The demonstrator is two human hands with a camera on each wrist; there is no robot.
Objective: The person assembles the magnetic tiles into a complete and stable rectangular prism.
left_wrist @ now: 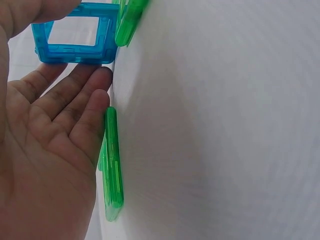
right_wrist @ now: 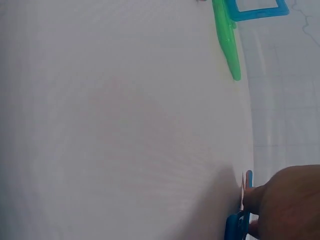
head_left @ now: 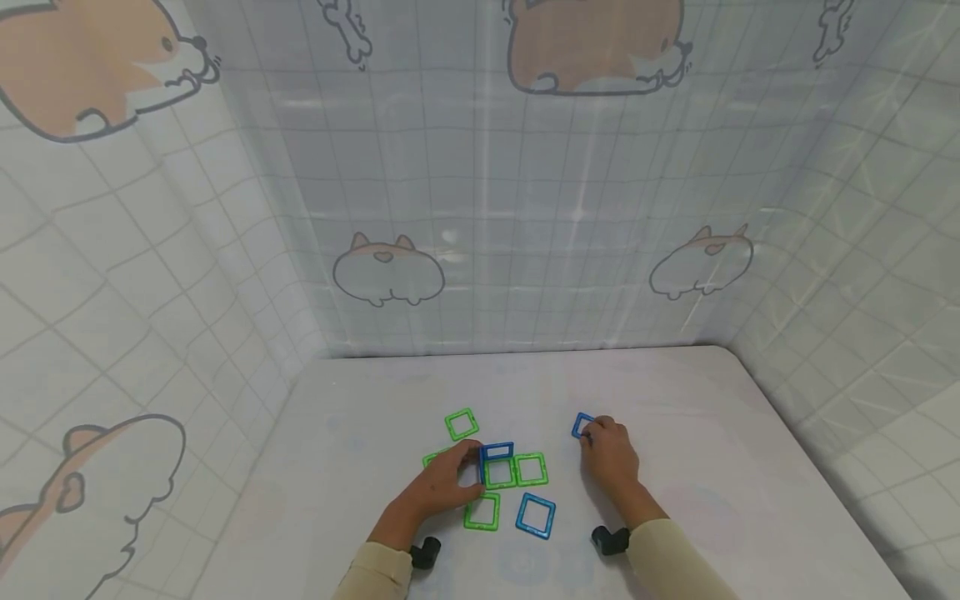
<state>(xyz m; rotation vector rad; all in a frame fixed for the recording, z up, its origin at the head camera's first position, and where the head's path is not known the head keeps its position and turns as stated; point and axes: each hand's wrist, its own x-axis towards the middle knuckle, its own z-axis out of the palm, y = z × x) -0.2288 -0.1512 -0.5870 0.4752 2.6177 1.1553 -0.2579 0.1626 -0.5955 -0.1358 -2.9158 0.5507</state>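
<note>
Right hand [head_left: 611, 457] pinching a hollow blue square [head_left: 577, 424], left hand [head_left: 438, 483] gripping an upright, translucent blue frame [left_wrist: 75, 53]

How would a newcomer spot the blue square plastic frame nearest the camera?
On the white table, look between the left hand and right hand. The nearest blue square plastic frame lies flat, set apart by colour from green square plastic frames left and behind.

I see both arms [head_left: 675, 558] reaching in from below, sleeves [head_left: 378, 571] ending near the wrists [head_left: 397, 521]. My left hand [head_left: 442, 479] shows its palm to its wrist view, thumb and fingers set wide in a broad pinch; my right hand [head_left: 612, 454] pinches closely, back uppermost.
</note>
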